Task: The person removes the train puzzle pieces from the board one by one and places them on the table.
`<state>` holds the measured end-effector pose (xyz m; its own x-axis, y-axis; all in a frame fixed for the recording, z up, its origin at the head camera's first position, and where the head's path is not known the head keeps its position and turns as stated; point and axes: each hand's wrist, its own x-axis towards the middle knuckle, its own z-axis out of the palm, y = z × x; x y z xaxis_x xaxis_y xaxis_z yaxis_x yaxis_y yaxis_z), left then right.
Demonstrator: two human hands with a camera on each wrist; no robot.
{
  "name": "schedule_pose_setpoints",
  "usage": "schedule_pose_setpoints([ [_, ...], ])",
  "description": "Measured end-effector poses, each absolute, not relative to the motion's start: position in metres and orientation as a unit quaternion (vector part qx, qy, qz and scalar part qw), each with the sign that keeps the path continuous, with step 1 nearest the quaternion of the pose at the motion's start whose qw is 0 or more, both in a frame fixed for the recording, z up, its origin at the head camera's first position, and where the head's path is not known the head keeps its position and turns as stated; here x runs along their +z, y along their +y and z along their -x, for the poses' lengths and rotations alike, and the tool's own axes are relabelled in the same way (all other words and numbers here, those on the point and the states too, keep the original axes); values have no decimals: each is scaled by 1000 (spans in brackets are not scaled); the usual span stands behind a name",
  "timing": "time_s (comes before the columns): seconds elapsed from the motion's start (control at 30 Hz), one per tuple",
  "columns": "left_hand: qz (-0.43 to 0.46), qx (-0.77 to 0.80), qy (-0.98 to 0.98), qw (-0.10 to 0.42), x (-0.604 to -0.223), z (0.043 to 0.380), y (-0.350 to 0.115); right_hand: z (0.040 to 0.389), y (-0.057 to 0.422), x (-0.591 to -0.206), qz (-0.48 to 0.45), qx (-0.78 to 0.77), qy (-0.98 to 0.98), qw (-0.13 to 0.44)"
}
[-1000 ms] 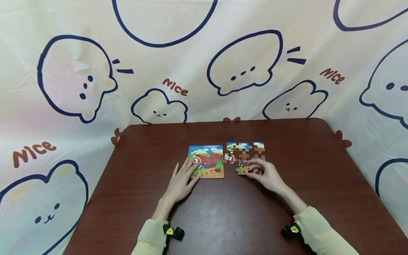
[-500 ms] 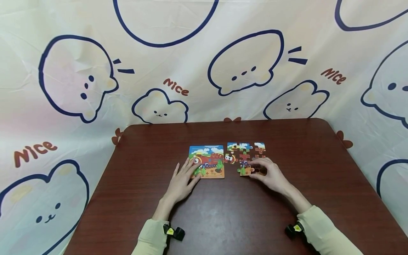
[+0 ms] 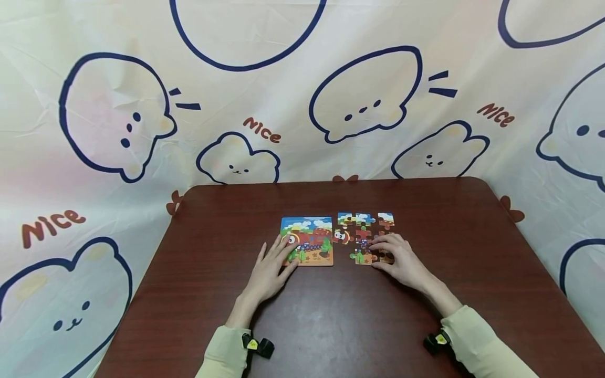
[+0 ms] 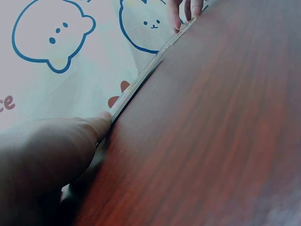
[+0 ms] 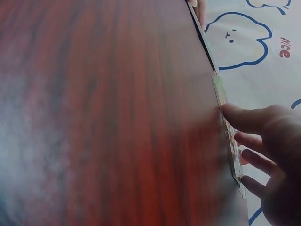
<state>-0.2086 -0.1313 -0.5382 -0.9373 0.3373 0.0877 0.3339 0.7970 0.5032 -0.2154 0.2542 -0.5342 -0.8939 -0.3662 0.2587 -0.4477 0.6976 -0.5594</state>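
My left hand lies with fingers spread on the lower left of a square picture board, which shows a red train under a blue sky. To the board's right are several loose jigsaw pieces in the same colours. My right hand pinches an orange and green puzzle piece at the bottom of that group, with the thumb at its near edge. In the right wrist view the thumb meets the pieces' edge and the other fingers lie farther along. The right hand hides part of the right-hand column.
A train-face piece lies beside the board's right edge. Cloud-and-sky pieces form the far row, and another sky piece sits at the right. The brown table reaches back to a patterned cloth.
The orange and green piece has shifted slightly toward me and left, away from the piece above it. My right hand has moved a little right and its fingers have spread. My left hand stays put.
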Motion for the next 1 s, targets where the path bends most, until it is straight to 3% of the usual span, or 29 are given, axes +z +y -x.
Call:
schedule_pose_setpoints([
  [0.5,-174,277,945,0,-539,209,-134,217,243,-525,-194,327,-921,78],
  [0.77,-156,265,951,-32,-538,213,-142,222,219,-515,-206,353,-910,62],
  [1.0,-163,243,956,6,-531,217,-147,227,186,-506,-228,366,-902,30],
])
